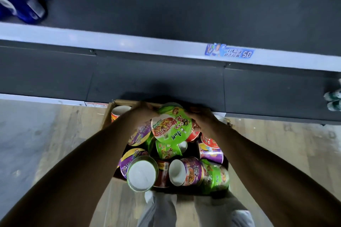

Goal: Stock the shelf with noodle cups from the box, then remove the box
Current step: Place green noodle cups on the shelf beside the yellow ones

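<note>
Both hands grip one green noodle cup (pixel 171 127), the left hand (pixel 145 111) curled on its left side, the right hand (pixel 201 119) on its right; the cup is tilted, lid facing up, over the far end of the box (pixel 108 116), just near of the lower shelf (pixel 156 83); the other cups (pixel 186 171) lie jumbled on their sides; lifting could snag a neighbour; too hard a squeeze might dent the thin wall

Shop aisle, dark shelf (pixel 166 14) edged by pale price rail (pixel 110 42), printed price label (pixel 229 52) on it, blue bottles (pixel 24 0) far left above label, carton (pixel 108 116) of noodle cups (pixel 186 171) on floor (pixel 55 143) below label.
</note>
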